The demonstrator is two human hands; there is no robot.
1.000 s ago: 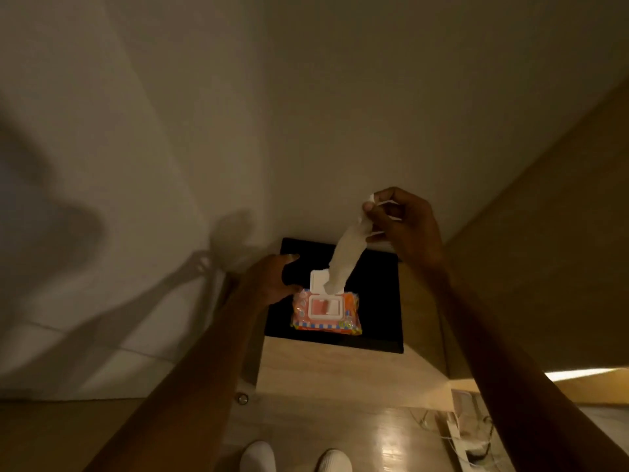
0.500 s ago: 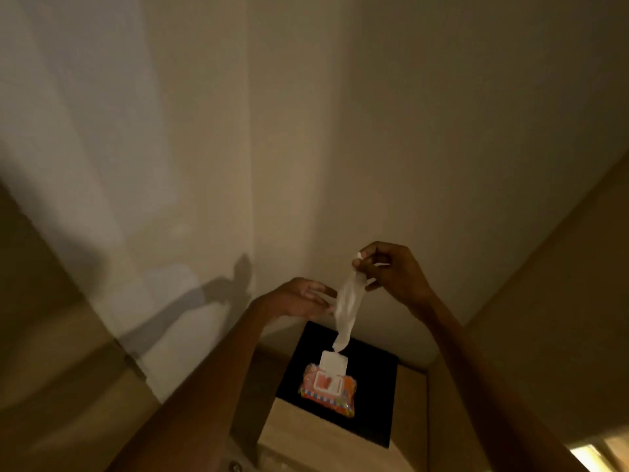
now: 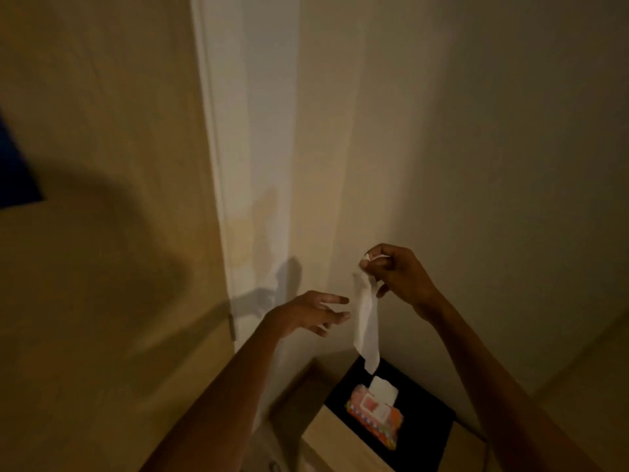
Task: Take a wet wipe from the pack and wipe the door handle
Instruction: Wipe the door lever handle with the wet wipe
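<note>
Above the open pack, wet wipe held clear, top corner pinched.

Right hand [image 3: 396,277] has thumb and forefinger closed on the upper corner of the wet wipe [image 3: 366,321], which hangs limp and part-folded, lower tip just above the orange wipe pack [image 3: 374,417] with its flip lid raised. Left hand [image 3: 311,313] is beside the wipe, fingers spread, empty, not touching. Judged: light, soft, damp, tearable; spread it and bunch it in the palm before wiping. Door handle not in view.
</note>
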